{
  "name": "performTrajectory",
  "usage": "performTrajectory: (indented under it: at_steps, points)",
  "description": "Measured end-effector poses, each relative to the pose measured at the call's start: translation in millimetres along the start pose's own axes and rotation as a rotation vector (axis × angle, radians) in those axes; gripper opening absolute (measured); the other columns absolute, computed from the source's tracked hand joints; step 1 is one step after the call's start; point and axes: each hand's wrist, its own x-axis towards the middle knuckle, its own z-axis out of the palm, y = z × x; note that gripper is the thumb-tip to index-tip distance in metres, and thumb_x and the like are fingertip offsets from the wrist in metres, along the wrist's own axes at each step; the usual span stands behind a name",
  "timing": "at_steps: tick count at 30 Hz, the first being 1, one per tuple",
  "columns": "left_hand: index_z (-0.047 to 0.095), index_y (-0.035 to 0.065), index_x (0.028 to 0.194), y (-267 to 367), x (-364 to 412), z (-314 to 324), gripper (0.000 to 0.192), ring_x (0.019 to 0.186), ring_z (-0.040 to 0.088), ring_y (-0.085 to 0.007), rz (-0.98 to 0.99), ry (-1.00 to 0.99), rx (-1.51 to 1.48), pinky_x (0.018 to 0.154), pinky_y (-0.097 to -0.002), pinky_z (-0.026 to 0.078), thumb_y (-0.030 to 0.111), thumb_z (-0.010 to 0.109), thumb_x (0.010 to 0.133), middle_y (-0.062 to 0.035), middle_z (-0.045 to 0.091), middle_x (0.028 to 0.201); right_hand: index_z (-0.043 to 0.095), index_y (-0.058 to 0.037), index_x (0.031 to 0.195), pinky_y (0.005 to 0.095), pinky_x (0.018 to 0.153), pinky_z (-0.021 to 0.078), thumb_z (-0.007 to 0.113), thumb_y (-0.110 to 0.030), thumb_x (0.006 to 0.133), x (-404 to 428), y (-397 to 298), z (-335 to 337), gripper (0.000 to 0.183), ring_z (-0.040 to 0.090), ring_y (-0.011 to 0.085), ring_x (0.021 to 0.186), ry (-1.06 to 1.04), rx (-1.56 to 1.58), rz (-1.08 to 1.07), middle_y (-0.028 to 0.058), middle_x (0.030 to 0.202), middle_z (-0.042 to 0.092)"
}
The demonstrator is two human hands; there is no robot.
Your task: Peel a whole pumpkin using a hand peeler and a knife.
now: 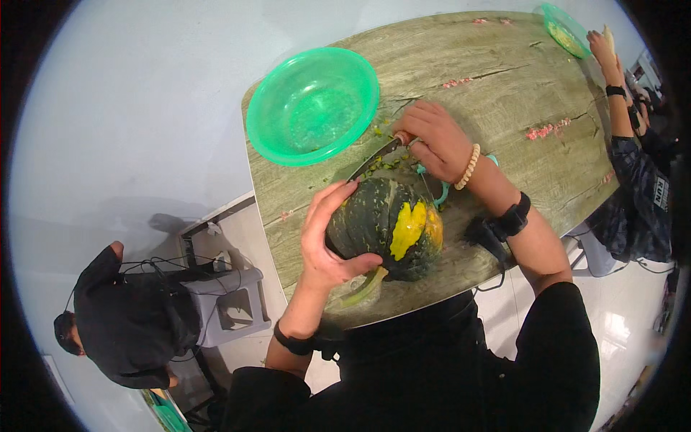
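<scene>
A dark green pumpkin (361, 221) with a bright yellow peeled patch lies on its side on the wood-patterned table (486, 48). My left hand (329, 237) grips its left end, thumb beside the pale curved stem (364, 289). My right hand (437, 140) is closed around the handle of a kitchen knife (373, 157), whose blade reaches down-left behind the pumpkin towards my left fingertips. Whether the edge touches the rind cannot be told. Green and yellow peel bits lie beyond the pumpkin. A teal-handled tool (444, 193), partly hidden, rests under my right wrist.
A green plastic basin (316, 108) stands at the table's far left, close beyond the knife. Pink scraps (548, 129) dot the table. At right, a co-worker's hands (603, 49) are near another green basin (564, 32). Another person sits at left by a grey stool (232, 302).
</scene>
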Motion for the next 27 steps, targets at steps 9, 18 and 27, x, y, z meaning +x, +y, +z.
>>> performTrajectory:
  at_steps: [9,18,27]
  points:
    - [0.057,-0.0048,0.127,-1.4,-2.1,1.0,0.093,0.119,0.055,-0.0354,-0.025,0.012,-0.023,0.104,-0.0426,0.040,0.050,0.088,0.058,-0.0224,0.059,0.127,0.059,-0.0070,0.086,0.0400,0.080,0.0422,0.060,-0.007,0.077,-0.8,4.6,6.7,0.010,0.054,0.0295,0.086,0.065,0.035,-0.018,0.0078,0.084,0.056]
    - [0.057,-0.0044,0.129,-3.6,-3.1,0.9,0.094,0.120,0.055,-0.0344,-0.042,0.017,-0.034,0.104,-0.0421,0.041,0.051,0.088,0.060,-0.0227,0.057,0.129,0.061,-0.0081,0.086,0.0389,0.079,0.0424,0.062,-0.005,0.074,-1.8,4.0,9.7,0.013,0.056,0.0281,0.083,0.091,0.040,-0.009,0.0065,0.082,0.056]
    - [0.056,-0.0051,0.129,-2.7,-2.9,0.8,0.096,0.119,0.055,-0.0340,-0.055,0.025,-0.021,0.103,-0.0416,0.041,0.054,0.086,0.060,-0.0226,0.056,0.128,0.060,-0.0058,0.095,0.0394,0.077,0.0445,0.060,0.000,0.069,-1.7,3.0,8.6,0.026,0.057,0.0310,0.080,0.043,0.074,0.012,0.0086,0.083,0.057]
